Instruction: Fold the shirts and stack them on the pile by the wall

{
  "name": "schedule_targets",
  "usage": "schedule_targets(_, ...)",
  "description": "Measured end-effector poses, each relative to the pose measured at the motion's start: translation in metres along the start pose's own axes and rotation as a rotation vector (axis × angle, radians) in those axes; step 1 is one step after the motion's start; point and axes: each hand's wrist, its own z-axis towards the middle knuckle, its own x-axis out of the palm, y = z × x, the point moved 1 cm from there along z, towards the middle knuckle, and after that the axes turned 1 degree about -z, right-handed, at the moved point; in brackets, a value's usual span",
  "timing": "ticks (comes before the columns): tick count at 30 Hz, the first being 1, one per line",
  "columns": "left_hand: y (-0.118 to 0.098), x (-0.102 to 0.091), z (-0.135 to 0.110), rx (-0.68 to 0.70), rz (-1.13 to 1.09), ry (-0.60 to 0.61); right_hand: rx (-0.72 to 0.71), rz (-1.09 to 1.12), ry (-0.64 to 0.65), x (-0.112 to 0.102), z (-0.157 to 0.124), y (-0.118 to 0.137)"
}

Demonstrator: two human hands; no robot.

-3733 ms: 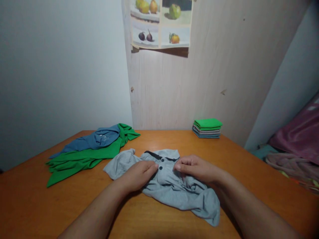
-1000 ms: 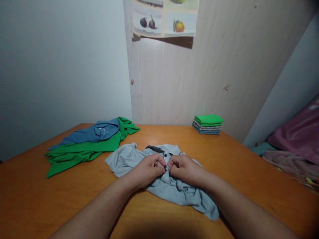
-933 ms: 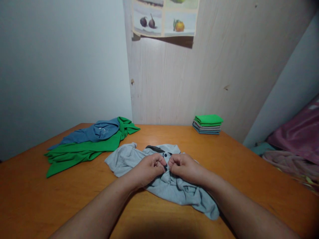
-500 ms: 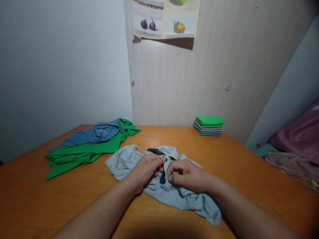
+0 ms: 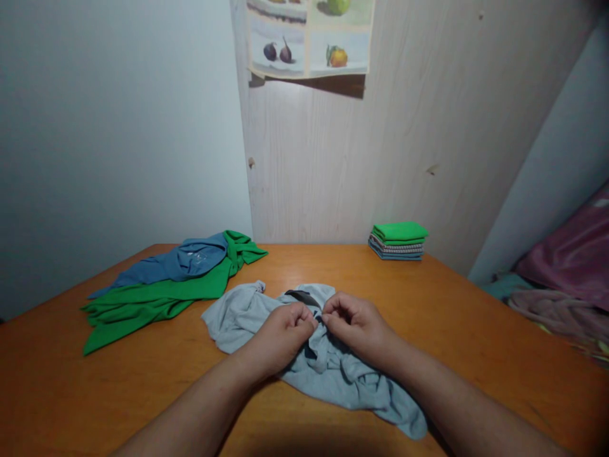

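Note:
A crumpled light-grey shirt with dark trim near its middle lies on the table in front of me. My left hand is closed in a pinch on the cloth by the dark trim. Just to its right, my right hand pinches the same shirt, thumb and forefinger together. The fingertips of both hands nearly meet, and the small bit of fabric between them is mostly hidden. One end of the shirt stretches toward the lower right under my right forearm.
Loose green cloth and blue cloth lie heaped at the left of the orange-brown table. A folded stack of clothes sits at the back right. Behind stands a wall with a fruit poster. Pink fabric lies beyond the right edge.
My right hand has shifted slightly up and now pinches close to the left fingertips. My left hand has moved slightly lower, its fingers curled more tightly. The camera view has tilted slightly.

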Motion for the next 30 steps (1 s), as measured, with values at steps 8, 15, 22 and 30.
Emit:
schedule_targets(8,0.0028,0.0037,0.0009,0.063,0.07,0.012,-0.048,-0.2,-0.013,-0.0004,-0.002,0.0016)
schedule_targets(15,0.0029,0.0054,0.0011,0.043,0.132,-0.021,-0.075,-0.304,0.017,0.0001,-0.0033,0.0039)
schedule_targets(22,0.008,0.0071,0.0031,0.047,0.149,-0.037,-0.079,-0.358,0.06,0.0008,-0.0039,-0.0002)
schedule_targets(30,0.0094,0.0074,0.0024,0.048,0.184,-0.045,-0.053,-0.447,0.103,0.0012,-0.0045,0.004)
